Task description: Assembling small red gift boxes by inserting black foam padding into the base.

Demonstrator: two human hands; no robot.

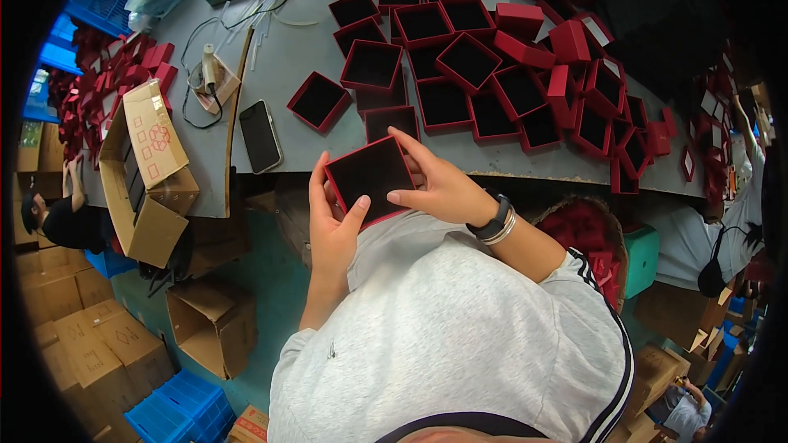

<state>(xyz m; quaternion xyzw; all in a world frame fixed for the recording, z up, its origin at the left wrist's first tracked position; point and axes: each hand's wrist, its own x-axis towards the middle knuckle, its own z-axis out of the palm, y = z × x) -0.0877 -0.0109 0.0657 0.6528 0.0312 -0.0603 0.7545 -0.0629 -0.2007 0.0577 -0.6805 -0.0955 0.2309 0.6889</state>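
Observation:
Both hands hold one square red box point(371, 174) with a black lining, just off the near edge of the grey table point(283, 57). My left hand point(332, 226) grips its left and lower side, thumb against the rim. My right hand point(439, 184) covers its right side, fingers laid along the top edge and thumb on the lining. A watch and bangle sit on the right wrist. Several identical open red boxes point(460, 66) lie on the table beyond.
A black phone point(260, 136) lies on the table at left. An open cardboard carton point(148, 172) stands further left, with more cartons point(212, 324) and blue crates point(176, 410) on the floor. Other people work at far left point(61, 217) and right point(722, 238).

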